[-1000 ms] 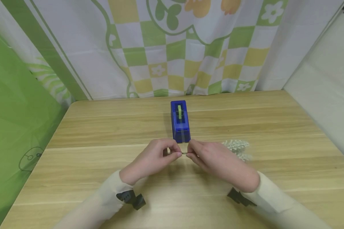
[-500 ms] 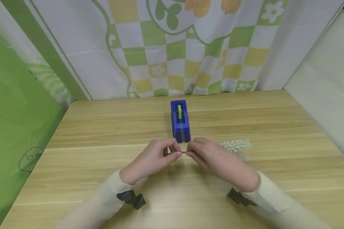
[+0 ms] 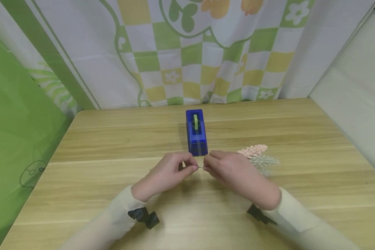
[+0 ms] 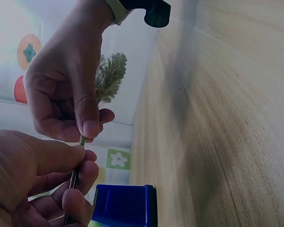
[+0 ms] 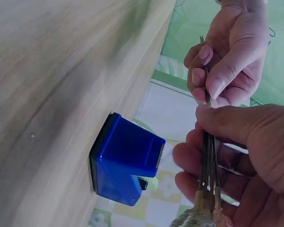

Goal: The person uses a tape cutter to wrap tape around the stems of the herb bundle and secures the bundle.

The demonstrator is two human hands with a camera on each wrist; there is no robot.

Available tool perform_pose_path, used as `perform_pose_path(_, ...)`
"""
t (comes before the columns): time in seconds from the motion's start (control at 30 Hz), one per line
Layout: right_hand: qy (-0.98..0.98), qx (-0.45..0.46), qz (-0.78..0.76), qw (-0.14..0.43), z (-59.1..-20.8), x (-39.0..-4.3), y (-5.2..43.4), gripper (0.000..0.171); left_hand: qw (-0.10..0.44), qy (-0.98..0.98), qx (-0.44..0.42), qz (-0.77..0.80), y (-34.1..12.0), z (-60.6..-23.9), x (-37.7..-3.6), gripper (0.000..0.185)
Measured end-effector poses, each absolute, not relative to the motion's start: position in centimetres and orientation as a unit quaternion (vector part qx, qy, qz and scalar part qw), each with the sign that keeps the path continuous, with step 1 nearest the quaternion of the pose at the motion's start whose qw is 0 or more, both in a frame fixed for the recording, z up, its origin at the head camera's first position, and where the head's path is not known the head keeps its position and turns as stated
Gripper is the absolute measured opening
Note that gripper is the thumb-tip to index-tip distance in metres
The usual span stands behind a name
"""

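Observation:
Both hands meet in the middle of the head view over a thin bundle of artificial flower stems (image 5: 209,161). My left hand (image 3: 165,172) pinches the stems near their cut ends, between thumb and fingers. Close beside it, my right hand (image 3: 237,173) grips the same bundle with thumb and fingertips. Beyond the right hand stick out a pink flower spike (image 3: 253,151) and pale green spikes (image 3: 264,160). The right wrist view shows several thin stems running along the right fingers. Just past the fingertips stands a blue tape dispenser (image 3: 192,139).
A wood-grain table (image 3: 112,139) lies under the hands. At its back hangs a checkered curtain (image 3: 192,55), with green cloth (image 3: 18,132) to the left and a pale wall (image 3: 359,86) to the right.
The flower heads have turned: the pink spike now shows above the pale green ones beyond the right hand. Both hands stay nearly in place, with small shifts of the right fingers.

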State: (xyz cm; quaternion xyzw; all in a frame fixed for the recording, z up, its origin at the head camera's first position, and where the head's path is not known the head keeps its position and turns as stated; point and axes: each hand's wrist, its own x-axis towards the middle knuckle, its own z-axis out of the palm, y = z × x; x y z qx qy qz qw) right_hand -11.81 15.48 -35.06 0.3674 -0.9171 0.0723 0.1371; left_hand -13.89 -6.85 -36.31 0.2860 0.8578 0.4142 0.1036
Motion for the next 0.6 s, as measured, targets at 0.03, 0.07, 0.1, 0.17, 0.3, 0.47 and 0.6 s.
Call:
perform_pose_path(0.03,-0.918,0.366,0.070,0.133,-35.03,-11.85,15.46,0.022,0.101,0.858,0.286,0.413,-6.83,-36.29,-13.87,0.008)
perform_pose_path(0.07,-0.920,0.365,0.069,0.126,-34.98,-11.89,15.46,0.023,0.098,0.859,0.287,0.412,-6.80,-36.28,-13.86,0.008)
perform_pose_path(0.1,-0.921,0.364,0.068,0.119,-34.89,-11.90,15.45,0.024,0.095,0.860,0.287,0.410,-6.78,-36.26,-13.84,0.007)
perform_pose_path(0.17,-0.924,0.362,0.066,0.105,-34.77,-11.92,15.43,0.025,0.088,0.862,0.290,0.406,-6.76,-36.29,-13.83,0.006)
perform_pose_path(0.3,-0.926,0.358,0.078,0.091,-34.67,-11.92,15.35,0.019,0.077,0.863,0.293,0.404,-6.82,-36.38,-13.83,0.005)
perform_pose_path(0.47,-0.927,0.350,0.111,0.081,-34.74,-11.94,15.25,0.012,0.079,0.861,0.289,0.412,-6.85,-36.32,-13.76,0.005)
perform_pose_path(0.6,-0.929,0.342,0.121,0.073,-34.87,-12.00,15.23,0.013,0.088,0.860,0.283,0.416,-6.85,-36.20,-13.72,0.006)
